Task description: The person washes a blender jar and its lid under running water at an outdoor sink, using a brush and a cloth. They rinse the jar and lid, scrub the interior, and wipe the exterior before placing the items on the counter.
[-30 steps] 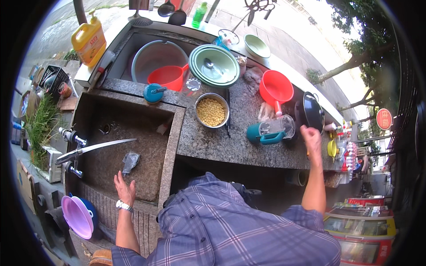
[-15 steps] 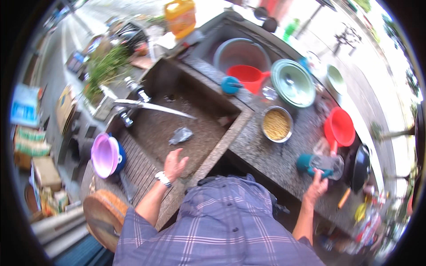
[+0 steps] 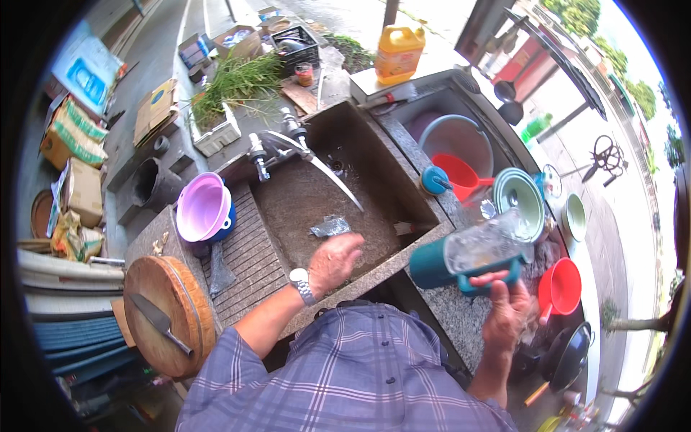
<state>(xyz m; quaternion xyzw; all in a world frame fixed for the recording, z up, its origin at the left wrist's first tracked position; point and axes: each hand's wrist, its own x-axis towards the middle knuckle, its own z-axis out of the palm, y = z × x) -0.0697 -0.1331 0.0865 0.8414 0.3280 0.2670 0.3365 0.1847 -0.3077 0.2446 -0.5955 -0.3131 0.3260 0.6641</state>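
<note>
Tipping sideways in the clamped right hand (image 3: 506, 315), the clear, teal-based jug (image 3: 471, 253) looks wet; left hand (image 3: 332, 261) open.

Shirt (image 3: 345, 374): blue-grey plaid, thin light check lines, dark buttons down front, sleeves short; wristwatch (image 3: 303, 284): silver metal band, round pale dial, on left wrist; hands bare

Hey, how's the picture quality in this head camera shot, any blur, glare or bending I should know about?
Head view: even daylight, no hard shadows. Fisheye bends the stone sink edges and leaves a black rim. The clear jug with teal base in the right hand looks smeared by motion, as does the left hand. Top right, the sky is washed out.
</note>
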